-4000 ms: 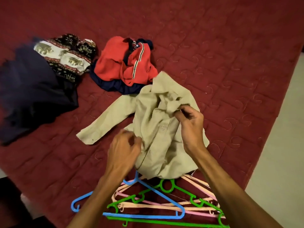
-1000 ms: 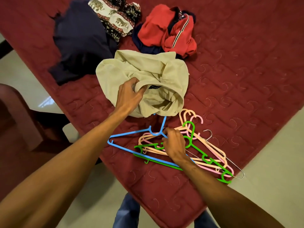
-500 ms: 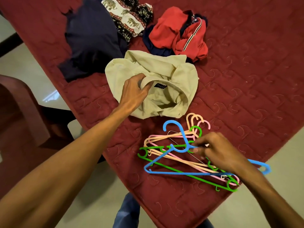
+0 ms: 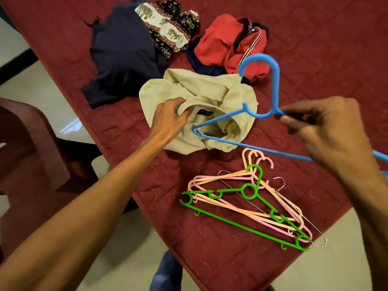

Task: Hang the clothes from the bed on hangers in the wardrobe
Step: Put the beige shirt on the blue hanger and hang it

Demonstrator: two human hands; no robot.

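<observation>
Bed [image 4: 315,49] with a dark red quilted cover runs under and beyond both hands. Pale glossy floor [image 4: 52,97] lies left of the left hand [image 4: 168,120], with a bright glare patch [image 4: 69,128] on it. Reddish-brown wooden furniture [image 4: 27,143] farther left. More pale floor below the right hand [image 4: 331,131].

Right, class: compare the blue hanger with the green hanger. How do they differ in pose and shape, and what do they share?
The blue hanger is pinched by the right hand and held over the beige shirt; the green hanger lies flat atop the hanger pile. The green hanger has a ring below its hook; the blue hanger has an open curve there. Both are hooked triangles.
</observation>
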